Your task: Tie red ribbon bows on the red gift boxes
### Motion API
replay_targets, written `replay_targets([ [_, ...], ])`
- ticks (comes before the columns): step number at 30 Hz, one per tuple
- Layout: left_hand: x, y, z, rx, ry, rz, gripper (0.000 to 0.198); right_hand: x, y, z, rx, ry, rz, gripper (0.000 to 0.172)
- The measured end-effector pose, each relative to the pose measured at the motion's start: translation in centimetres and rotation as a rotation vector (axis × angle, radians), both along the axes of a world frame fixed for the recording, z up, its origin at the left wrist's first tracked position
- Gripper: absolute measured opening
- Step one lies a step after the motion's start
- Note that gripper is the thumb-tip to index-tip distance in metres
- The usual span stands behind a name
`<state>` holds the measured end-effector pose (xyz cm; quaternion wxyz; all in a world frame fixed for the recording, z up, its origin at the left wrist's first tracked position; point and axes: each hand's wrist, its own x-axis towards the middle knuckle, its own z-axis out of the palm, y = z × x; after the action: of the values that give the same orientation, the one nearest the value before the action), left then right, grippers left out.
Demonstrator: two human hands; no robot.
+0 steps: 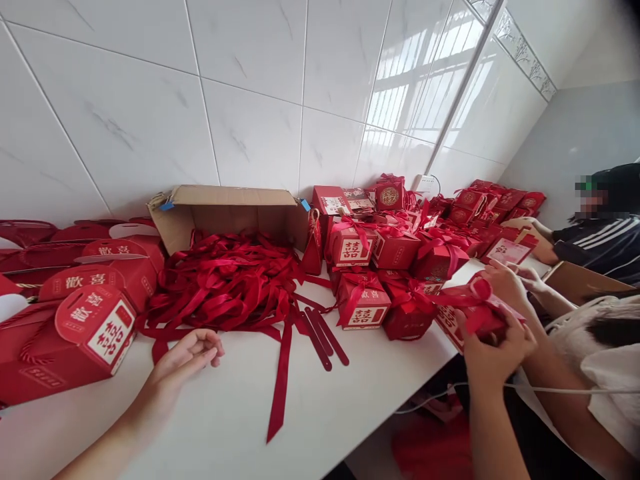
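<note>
My left hand [187, 360] is above the white table, just in front of a heap of red ribbons [230, 280]. Its fingers curl loosely with nothing visible in them. At the right, beyond the table edge, my right hand [500, 353] grips a small red gift box [487, 317] tied with a ribbon bow; my fingers cover part of it. One loose ribbon [281, 387] trails from the heap towards me. Several flat dark red strips with holes at their ends, handle straps [323, 337] by their look, lie between the heap and the finished-looking boxes.
An open cardboard carton [230, 197] lies behind the ribbons. Larger red handled boxes [85, 320] line the left side. Bow-tied gift boxes [363, 300] are stacked at the right. Two people sit further right; a co-worker's hand [505, 280] is near my right hand. A cable [550, 389] crosses there.
</note>
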<state>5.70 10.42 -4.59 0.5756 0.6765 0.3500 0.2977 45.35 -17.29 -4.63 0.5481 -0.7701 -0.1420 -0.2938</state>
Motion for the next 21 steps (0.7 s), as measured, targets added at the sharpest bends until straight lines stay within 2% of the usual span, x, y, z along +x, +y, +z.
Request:
replay_targets([
  [2,0.1,-0.1,0.1,-0.003,0.002,0.0,0.023,1.4,1.5,-0.8,0.05,0.063,0.022,0.094],
  [6,0.3,-0.4,0.2,0.003,-0.016,0.023,0.023,1.9,3.3,-2.0,-0.051,0.166,0.212,0.101],
  [12,0.4,-0.4,0.4,0.014,-0.001,0.01,0.026,-1.8,2.4,-3.6,-0.015,0.126,0.142,0.113],
  [15,0.4,-0.4,0.7,0.016,0.003,0.022,0.027,-2.7,2.4,-4.3,-0.014,0.137,0.124,0.118],
  [21,0.7,-1.3,1.0,0.031,-0.011,0.034,0.022,-2.0,5.0,-4.7,-0.162,0.167,0.232,0.107],
])
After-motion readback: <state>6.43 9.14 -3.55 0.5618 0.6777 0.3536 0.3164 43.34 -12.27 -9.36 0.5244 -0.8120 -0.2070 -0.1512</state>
